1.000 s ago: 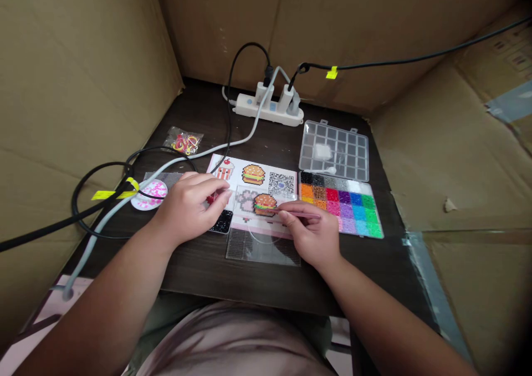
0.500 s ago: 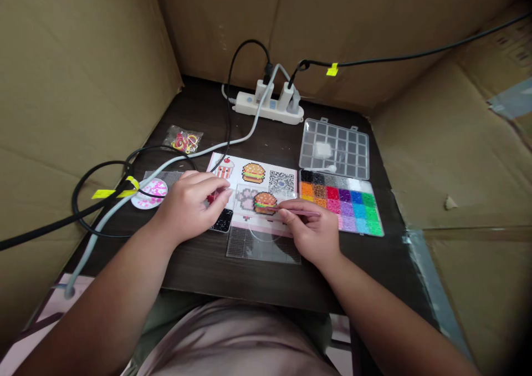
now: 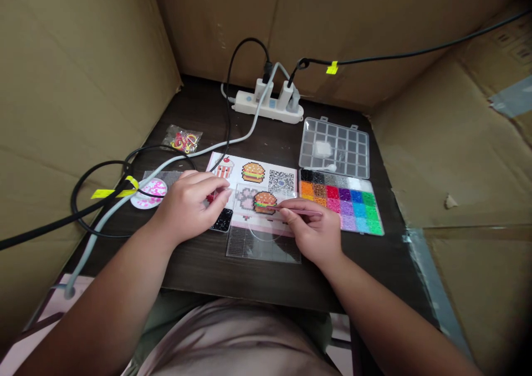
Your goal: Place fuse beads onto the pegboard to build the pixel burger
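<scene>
Gripping pink tweezers [image 3: 305, 211] with right hand [image 3: 318, 229] at three o'clock of bead burger [image 3: 265, 202], over printed sheet [image 3: 236, 168]; looks largely filled (with any gaps too small to see). Curling left hand [image 3: 194, 207] at nine o'clock; cannot tell whether gripping anything.

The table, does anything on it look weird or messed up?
Yes, the black cables beside the left hand: they curl in messy loops, and one crosses over the round white dish of pink beads. Cords in among craft things look odd.
</scene>
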Demonstrator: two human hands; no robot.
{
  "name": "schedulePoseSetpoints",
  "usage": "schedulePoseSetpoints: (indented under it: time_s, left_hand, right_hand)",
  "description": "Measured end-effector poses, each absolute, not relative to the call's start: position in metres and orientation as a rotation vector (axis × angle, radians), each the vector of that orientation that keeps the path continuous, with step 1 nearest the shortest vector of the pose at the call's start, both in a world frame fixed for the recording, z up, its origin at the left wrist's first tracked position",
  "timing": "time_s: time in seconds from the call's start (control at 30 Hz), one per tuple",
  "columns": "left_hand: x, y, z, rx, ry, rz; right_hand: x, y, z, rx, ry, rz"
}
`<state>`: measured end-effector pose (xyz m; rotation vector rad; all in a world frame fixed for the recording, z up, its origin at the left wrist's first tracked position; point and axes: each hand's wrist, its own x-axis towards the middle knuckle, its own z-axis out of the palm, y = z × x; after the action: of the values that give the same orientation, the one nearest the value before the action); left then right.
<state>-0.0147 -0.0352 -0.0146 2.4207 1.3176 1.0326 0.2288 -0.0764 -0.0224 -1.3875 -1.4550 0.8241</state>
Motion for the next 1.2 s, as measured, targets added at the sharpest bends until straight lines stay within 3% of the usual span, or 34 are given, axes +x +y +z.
schedulePoseSetpoints:
  time_s: [1.2]
  left_hand:
    - [-0.016,-0.035,-0.015,2.450,1.278,1.053]
  right_hand:
    - [0.234,-0.079,-0.012,-1.375,-1.363,0.825]
